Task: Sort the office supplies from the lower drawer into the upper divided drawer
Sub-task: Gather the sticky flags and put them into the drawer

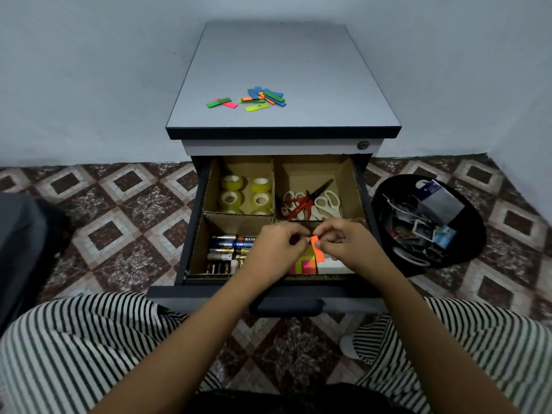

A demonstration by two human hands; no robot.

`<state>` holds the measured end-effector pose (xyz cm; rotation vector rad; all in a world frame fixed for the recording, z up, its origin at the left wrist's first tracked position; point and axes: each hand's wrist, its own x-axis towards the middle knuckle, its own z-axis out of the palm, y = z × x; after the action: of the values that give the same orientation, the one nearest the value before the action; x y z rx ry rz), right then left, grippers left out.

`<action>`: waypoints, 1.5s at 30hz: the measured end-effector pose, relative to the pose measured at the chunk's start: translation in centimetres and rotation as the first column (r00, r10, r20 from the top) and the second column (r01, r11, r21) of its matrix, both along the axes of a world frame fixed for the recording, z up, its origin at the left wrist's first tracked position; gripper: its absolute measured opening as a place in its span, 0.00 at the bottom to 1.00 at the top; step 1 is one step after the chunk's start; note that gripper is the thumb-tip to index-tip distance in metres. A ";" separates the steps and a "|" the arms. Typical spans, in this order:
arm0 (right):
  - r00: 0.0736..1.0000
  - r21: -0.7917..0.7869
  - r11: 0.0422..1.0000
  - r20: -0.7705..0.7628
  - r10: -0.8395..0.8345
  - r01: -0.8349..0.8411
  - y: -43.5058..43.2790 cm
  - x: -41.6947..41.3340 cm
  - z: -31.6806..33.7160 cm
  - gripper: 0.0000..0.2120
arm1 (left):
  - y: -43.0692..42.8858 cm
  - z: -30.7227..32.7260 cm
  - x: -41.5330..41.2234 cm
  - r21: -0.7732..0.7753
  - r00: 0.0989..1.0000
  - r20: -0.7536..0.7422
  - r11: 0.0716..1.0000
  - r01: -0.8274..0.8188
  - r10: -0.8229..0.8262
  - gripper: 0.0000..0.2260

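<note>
The divided drawer [197,222] stands pulled out, lined with cardboard partitions. Tape rolls [246,192] fill the back left compartment, scissors [310,201] the back right, batteries [228,252] the front left. Sticky note pads [306,264] and a white block [330,265] lie in the front right. My left hand [277,249] and my right hand [348,243] meet above the front right compartment. Both pinch one orange sticky flag [317,249] at its top end; it hangs down between them.
Several loose coloured sticky flags [263,98] lie scattered on the grey cabinet top [283,61]. A black round bin [466,243] with papers and scraps stands on the patterned floor at the right. My striped knees flank the drawer front.
</note>
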<state>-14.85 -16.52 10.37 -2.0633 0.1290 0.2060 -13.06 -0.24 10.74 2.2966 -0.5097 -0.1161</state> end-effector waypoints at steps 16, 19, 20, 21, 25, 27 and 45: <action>0.977 -0.237 0.971 -0.211 -0.036 -0.015 0.5 0.3 -1.6 0.07 | 3.0 -2.0 0.0 0.462 0.997 0.040 0.883 -0.080 0.069 0.27; 0.975 -0.229 0.973 -0.218 -0.041 -0.010 0.4 0.4 -1.8 0.06 | 3.1 -2.1 0.0 0.467 0.996 0.041 0.880 -0.086 0.076 0.27; 0.973 -0.227 0.974 -0.226 -0.045 -0.008 0.4 0.5 -1.9 0.07 | 3.1 -2.1 0.0 0.467 0.996 0.038 0.880 -0.086 0.077 0.27; 0.970 -0.230 0.973 -0.237 -0.050 -0.006 0.3 0.5 -1.9 0.08 | 3.1 -2.1 0.0 0.465 0.996 0.033 0.881 -0.084 0.078 0.27; 0.961 -0.287 0.958 -0.271 -0.052 -0.029 0.5 0.6 -2.2 0.09 | 3.1 -2.0 0.0 0.454 0.996 0.018 0.887 -0.083 0.084 0.27; 0.960 -0.300 0.953 -0.273 -0.056 -0.029 0.6 0.7 -2.3 0.07 | 3.1 -2.0 0.0 0.450 0.996 0.017 0.889 -0.082 0.084 0.27; 0.964 -0.322 0.945 -0.266 -0.028 -0.061 0.6 0.7 -2.7 0.06 | 3.1 -2.0 -0.1 0.432 0.996 0.023 0.898 -0.085 0.083 0.27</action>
<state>-14.11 -15.89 7.71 -2.3605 0.3315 0.5040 -13.12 2.91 8.72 2.7517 -0.4158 -0.1996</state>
